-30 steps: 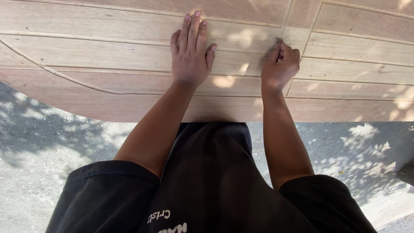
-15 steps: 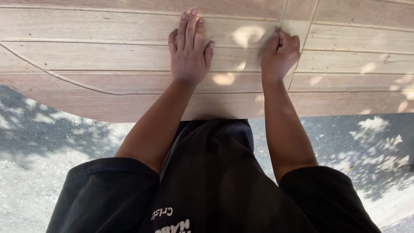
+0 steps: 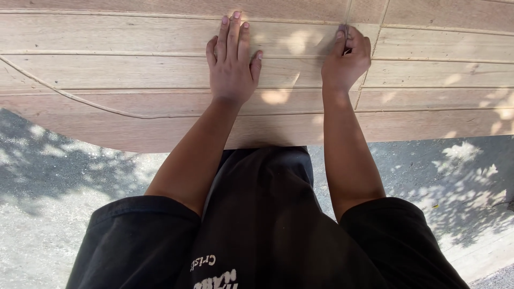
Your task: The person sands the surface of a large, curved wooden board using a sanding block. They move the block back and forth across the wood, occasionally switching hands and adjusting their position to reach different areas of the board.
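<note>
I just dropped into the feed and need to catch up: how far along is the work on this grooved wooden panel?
Done: the wooden panel already shows long grooves and one curved line cut across it. In hand: the left hand lies flat on the board, steadying it, while the right hand is curled, fingers pinched at a vertical groove; any tool there is hidden. Left: I cannot tell how much of the panel remains.

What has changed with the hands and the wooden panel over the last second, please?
Little has changed. The right hand has edged slightly up along the vertical groove, fingertips still pinched at it. The left hand stays flat on the wooden panel, which has not visibly moved.
</note>
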